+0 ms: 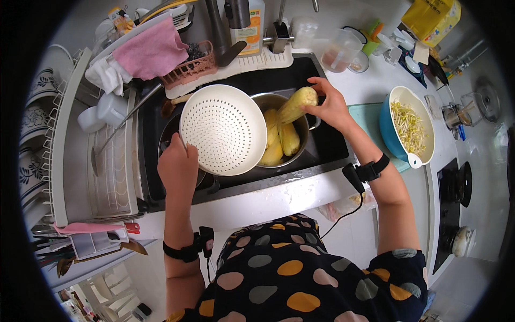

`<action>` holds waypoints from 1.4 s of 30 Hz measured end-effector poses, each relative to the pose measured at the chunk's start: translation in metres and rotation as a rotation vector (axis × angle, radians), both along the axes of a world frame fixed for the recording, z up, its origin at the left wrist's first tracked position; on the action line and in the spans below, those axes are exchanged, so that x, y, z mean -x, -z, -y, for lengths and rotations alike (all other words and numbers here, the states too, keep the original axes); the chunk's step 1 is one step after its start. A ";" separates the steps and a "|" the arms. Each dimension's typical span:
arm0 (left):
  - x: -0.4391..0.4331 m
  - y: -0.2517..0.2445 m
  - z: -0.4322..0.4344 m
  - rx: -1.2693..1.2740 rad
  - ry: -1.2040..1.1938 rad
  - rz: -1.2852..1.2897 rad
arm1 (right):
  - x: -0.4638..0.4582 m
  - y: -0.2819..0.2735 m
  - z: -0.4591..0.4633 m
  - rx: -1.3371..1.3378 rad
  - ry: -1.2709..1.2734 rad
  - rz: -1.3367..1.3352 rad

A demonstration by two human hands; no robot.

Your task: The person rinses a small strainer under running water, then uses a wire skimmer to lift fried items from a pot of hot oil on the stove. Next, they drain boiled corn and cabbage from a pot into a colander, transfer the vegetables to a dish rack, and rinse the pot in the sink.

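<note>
My left hand (178,155) grips the rim of a white perforated colander (223,129), which is tilted over the sink and shows its inside with nothing in it. In my right hand (328,102) is a pale yellow corn cob (297,105), held between thumb and fingers over a steel pot (307,139). Several more yellow cobs (273,151) lie inside that pot, which stands in the black sink (330,141) to the right of the colander. Behind and below the colander, a dark round pan or pot (200,177) is mostly hidden.
A blue and white bowl of bean sprouts (386,120) stands on a green board (362,114) at the right. Behind the sink are the faucet (279,36), a detergent bottle (253,28) and a pink basket (193,70). A dish rack (68,141) stands left; a stove (446,209) lies far right.
</note>
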State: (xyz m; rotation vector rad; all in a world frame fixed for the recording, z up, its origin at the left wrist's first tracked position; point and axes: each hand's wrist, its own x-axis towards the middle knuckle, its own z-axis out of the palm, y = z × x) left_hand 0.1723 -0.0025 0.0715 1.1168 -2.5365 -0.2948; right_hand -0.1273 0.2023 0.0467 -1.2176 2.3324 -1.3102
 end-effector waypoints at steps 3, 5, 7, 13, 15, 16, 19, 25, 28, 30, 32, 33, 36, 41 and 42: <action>0.011 0.004 0.000 0.051 0.049 0.001 | 0.000 0.002 -0.003 0.035 0.001 -0.114; 0.019 0.006 -0.002 0.049 0.060 0.005 | -0.004 0.005 -0.002 -0.076 0.019 -0.153; 0.022 0.009 -0.004 0.040 0.059 0.028 | -0.010 0.005 -0.001 -0.040 0.012 -0.171; 0.033 0.017 -0.006 0.054 0.083 0.078 | -0.024 -0.036 -0.001 0.009 0.031 -0.385; 0.040 0.021 -0.007 -0.033 0.099 0.069 | -0.031 -0.049 0.001 0.058 0.046 -0.367; 0.045 0.023 -0.008 -0.107 0.100 0.056 | -0.036 -0.052 0.002 0.105 0.048 -0.347; 0.054 0.026 -0.008 -0.510 0.102 -0.009 | -0.058 -0.044 0.011 0.227 0.033 -0.241; 0.059 0.035 -0.012 -1.010 0.111 -0.184 | -0.096 -0.005 0.022 0.146 -0.212 -0.251; 0.056 0.040 -0.016 -1.010 0.107 -0.194 | -0.104 -0.002 0.012 0.029 -0.320 -0.317; 0.056 0.044 -0.021 -1.017 0.118 -0.228 | -0.107 -0.006 0.009 0.003 -0.390 -0.392; 0.060 0.047 -0.025 -1.028 0.134 -0.267 | -0.109 -0.014 0.011 -0.080 -0.453 -0.546; 0.062 0.048 -0.028 -1.036 0.146 -0.286 | -0.110 -0.018 0.011 -0.091 -0.533 -0.648; 0.066 0.048 -0.028 -1.040 0.182 -0.299 | -0.111 -0.034 0.012 -0.168 -0.727 -0.874; 0.065 0.043 -0.028 -1.118 0.171 -0.355 | -0.109 -0.058 0.008 -0.228 -0.674 -0.805; 0.064 0.041 -0.029 -1.117 0.182 -0.368 | -0.107 -0.063 0.005 -0.237 -0.652 -0.777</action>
